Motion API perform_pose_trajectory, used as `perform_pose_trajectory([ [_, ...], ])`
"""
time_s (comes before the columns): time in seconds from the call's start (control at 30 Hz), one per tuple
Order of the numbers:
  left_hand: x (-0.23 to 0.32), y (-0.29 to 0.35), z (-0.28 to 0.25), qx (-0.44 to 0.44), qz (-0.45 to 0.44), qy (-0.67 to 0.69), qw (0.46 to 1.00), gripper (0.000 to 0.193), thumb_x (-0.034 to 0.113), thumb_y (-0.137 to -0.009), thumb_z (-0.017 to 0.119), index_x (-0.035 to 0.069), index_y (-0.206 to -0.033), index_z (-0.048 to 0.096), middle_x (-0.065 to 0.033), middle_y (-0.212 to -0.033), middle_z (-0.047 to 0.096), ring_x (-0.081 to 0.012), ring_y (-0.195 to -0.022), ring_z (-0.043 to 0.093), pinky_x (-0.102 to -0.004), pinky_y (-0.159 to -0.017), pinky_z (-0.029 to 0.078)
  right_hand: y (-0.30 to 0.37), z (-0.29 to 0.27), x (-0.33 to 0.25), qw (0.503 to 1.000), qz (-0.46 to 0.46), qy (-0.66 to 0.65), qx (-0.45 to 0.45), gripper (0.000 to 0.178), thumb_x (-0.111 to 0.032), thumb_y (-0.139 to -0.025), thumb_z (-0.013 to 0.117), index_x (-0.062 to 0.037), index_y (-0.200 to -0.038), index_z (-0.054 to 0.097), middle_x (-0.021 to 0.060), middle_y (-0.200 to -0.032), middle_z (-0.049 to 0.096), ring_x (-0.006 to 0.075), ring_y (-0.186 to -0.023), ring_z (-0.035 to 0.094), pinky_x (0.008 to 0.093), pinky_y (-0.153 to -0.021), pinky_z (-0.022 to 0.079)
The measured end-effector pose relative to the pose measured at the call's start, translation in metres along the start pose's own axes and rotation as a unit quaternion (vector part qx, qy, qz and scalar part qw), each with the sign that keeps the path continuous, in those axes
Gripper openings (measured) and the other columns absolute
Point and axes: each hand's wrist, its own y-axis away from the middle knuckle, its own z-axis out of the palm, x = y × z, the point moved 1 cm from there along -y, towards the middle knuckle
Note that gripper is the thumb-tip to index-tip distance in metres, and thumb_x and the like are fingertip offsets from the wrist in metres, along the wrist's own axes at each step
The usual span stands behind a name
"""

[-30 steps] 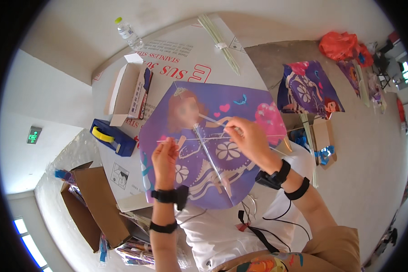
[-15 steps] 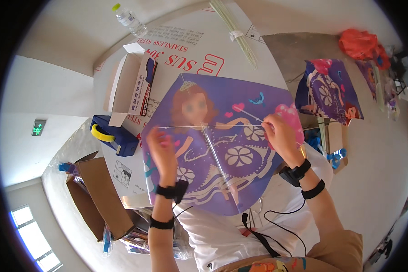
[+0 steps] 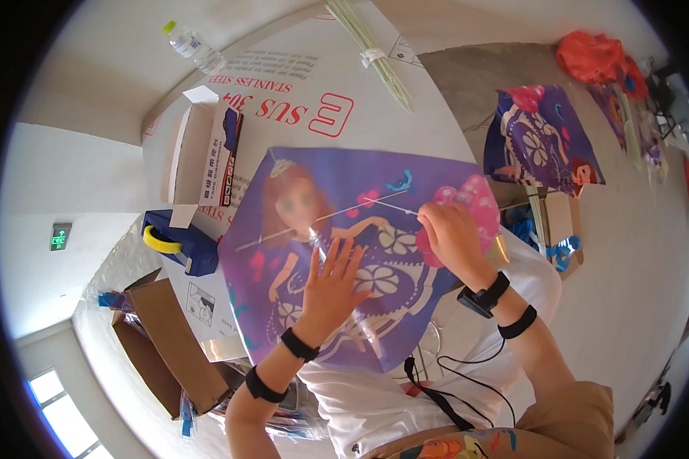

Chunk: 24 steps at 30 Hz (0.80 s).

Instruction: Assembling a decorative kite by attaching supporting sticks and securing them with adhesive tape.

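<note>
Across the table's near side and over my lap spreads a purple kite sheet [image 3: 429, 163], printed with a red-haired cartoon figure in a gown. My left hand [image 3: 329, 287] lies on its middle, palm down with fingers spread, holding nothing. Toward the sheet's right side, my right hand [image 3: 455, 237] pinches a thin white rod [image 3: 390, 205] whose free end points left. A second thin rod [image 3: 343, 212] slants across the printed figure, beyond my left hand. A clear strip or rod runs down the sheet's middle, partly covered by that hand.
A tape dispenser [image 3: 182, 243] and an opened white box [image 3: 194, 157] stand left. Farther back lie a bundle of pale rods [image 3: 367, 53] and a water bottle [image 3: 193, 47]. Right is another purple kite [image 3: 540, 138]; a cardboard box [image 3: 168, 344] sits lower left.
My left hand has left the rod's left end and moved right and nearer, flattening onto the sheet. The long rod now slants instead of running level. My right hand has shifted slightly left.
</note>
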Motion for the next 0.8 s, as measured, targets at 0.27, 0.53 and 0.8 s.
perform_pose_trajectory([
  [0.27, -0.008, 0.02, -0.018, -0.024, 0.009, 0.023, 0.999, 0.067, 0.044, -0.084, 0.063, 0.006, -0.135, 0.045, -0.0127, -0.14, 0.044, -0.0297, -0.132, 0.039, -0.0499, -0.11, 0.027, -0.048, 0.008, -0.001, 0.995, -0.015, -0.043, 0.088, 0.008, -0.001, -0.079, 0.06, -0.0048, -0.087, 0.06, 0.0089, -0.081, 0.054, 0.0289, -0.08, 0.059, 0.0403, -0.062, 0.048],
  [0.53, -0.021, -0.072, -0.037, 0.154, -0.08, 0.21, 0.962, 0.038, 0.002, -0.079, 0.063, 0.002, -0.116, 0.052, -0.015, -0.108, 0.054, -0.0338, -0.096, 0.058, -0.0405, -0.076, 0.051, -0.066, 0.047, -0.005, 0.994, -0.028, -0.033, 0.102, 0.019, 0.004, -0.07, 0.059, -0.0047, -0.087, 0.059, 0.0068, -0.082, 0.056, 0.0272, -0.084, 0.058, 0.0392, -0.068, 0.048],
  [0.8, -0.031, -0.091, -0.01, 0.103, -0.065, 0.255, 0.959, 0.026, -0.002, -0.078, 0.06, 0.006, -0.102, 0.054, -0.011, -0.099, 0.052, -0.0339, -0.094, 0.058, -0.04, -0.072, 0.051, -0.077, 0.043, 0.007, 0.993, -0.049, -0.007, 0.109, 0.019, 0.004, -0.069, 0.06, -0.0066, -0.085, 0.057, 0.0059, -0.081, 0.055, 0.0257, -0.082, 0.056, 0.0369, -0.071, 0.045],
])
